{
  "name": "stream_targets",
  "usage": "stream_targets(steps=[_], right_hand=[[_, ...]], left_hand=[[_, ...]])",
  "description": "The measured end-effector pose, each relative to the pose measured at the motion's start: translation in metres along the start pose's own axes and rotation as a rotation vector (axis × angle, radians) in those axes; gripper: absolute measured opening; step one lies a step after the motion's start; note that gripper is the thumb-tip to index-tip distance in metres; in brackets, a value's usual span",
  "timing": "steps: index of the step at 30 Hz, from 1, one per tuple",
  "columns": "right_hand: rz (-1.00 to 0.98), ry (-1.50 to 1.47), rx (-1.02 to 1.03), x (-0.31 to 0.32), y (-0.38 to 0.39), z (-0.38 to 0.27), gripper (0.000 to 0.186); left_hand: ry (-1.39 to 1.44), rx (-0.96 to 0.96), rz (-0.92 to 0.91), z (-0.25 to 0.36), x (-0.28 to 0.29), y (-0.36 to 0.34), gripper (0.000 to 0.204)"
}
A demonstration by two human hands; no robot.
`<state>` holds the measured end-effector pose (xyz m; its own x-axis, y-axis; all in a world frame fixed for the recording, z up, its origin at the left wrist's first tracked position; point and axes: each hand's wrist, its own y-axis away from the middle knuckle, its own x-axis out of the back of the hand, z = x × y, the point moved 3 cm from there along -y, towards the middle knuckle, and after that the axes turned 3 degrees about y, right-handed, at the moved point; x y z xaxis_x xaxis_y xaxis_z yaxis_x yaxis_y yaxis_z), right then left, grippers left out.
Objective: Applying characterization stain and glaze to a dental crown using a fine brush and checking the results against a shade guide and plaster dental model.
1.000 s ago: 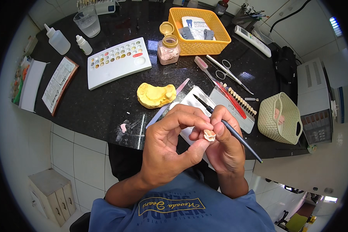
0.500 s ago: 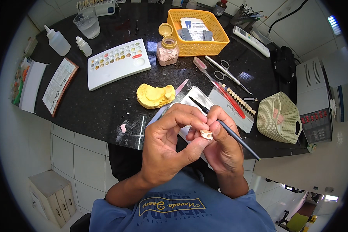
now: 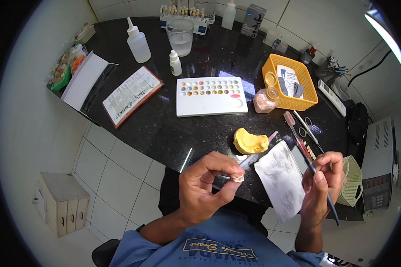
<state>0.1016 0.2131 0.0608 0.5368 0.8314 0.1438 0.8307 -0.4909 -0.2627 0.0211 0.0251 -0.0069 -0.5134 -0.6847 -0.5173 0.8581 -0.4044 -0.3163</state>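
Note:
Between the thumb and fingertips of my left hand (image 3: 205,184) is a small off-white dental crown (image 3: 238,178), partly covered by the fingers. Off to the right, my right hand (image 3: 321,184) grips a slim dark-handled brush (image 3: 333,209), its tip pointing up and away from me. Just beyond the left hand, a yellow plaster dental model (image 3: 248,142) rests on the black counter (image 3: 205,142). Nearest the right hand lies a white sheet (image 3: 280,178) with grey smudges. A pale pink-tipped knife-like tool (image 3: 254,158) lies partly beside the model.
A white palette (image 3: 209,107) with coloured wells sits mid-counter. A pink powder jar (image 3: 264,103) and yellow basket (image 3: 305,103) stand right of it. Beyond are a water cup (image 3: 180,40) and squeeze bottle (image 3: 139,46). A toothbrush (image 3: 291,119), scissors (image 3: 308,129) and pale green basket (image 3: 353,178) occupy the right.
My hands have parted. The right hand moved right with the brush, while the left alone keeps the crown. The view has swung left, so the counter's objects appear farther right.

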Motion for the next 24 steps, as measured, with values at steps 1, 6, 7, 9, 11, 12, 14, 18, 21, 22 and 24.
stream_targets(steps=[1, 6, 7, 9, 11, 12, 14, 18, 21, 22, 24], right_hand=[[-0.025, 0.05, 0.036, -0.006, -0.011, -0.006, 0.023], [-0.154, 0.197, 0.234, -0.07, -0.095, -0.05, 0.014], [-0.179, 0.216, 0.274, -0.088, -0.113, -0.054, 0.016], [-0.225, 0.369, 0.448, -0.121, -0.153, -0.055, 0.022], [-0.244, 0.469, 0.573, -0.148, -0.192, -0.055, 0.021], [-0.294, 0.57, 0.586, -0.161, -0.211, -0.05, 0.024], [-0.316, 0.6, 0.529, -0.2, -0.223, -0.06, 0.024], [-0.388, 0.856, 0.348, -0.237, -0.258, -0.04, 0.022], [-0.447, 0.856, 0.373, -0.25, -0.26, -0.024, 0.022], [-0.482, 0.877, 0.359, -0.254, -0.258, -0.02, 0.023], [-0.448, 0.832, 0.405, -0.252, -0.256, -0.021, 0.023]], left_hand=[[-0.087, -0.053, 0.034, 0.004, 0.011, 0.001, 0.023], [-0.419, -0.177, 0.109, 0.025, 0.046, -0.007, 0.023], [-0.471, -0.171, 0.119, 0.026, 0.053, -0.009, 0.023], [-0.525, -0.161, 0.093, 0.03, 0.063, -0.012, 0.021], [-0.587, -0.12, 0.064, 0.034, 0.066, -0.015, 0.02], [-0.581, -0.121, 0.066, 0.038, 0.068, -0.017, 0.02], [-0.638, -0.102, -0.029, 0.041, 0.071, -0.018, 0.021], [-0.685, -0.028, -0.073, 0.044, 0.075, -0.021, 0.023], [-0.697, 0.006, -0.083, 0.044, 0.076, -0.018, 0.025], [-0.708, 0.012, -0.108, 0.043, 0.076, -0.018, 0.025], [-0.699, 0.031, -0.096, 0.04, 0.077, -0.019, 0.024]])
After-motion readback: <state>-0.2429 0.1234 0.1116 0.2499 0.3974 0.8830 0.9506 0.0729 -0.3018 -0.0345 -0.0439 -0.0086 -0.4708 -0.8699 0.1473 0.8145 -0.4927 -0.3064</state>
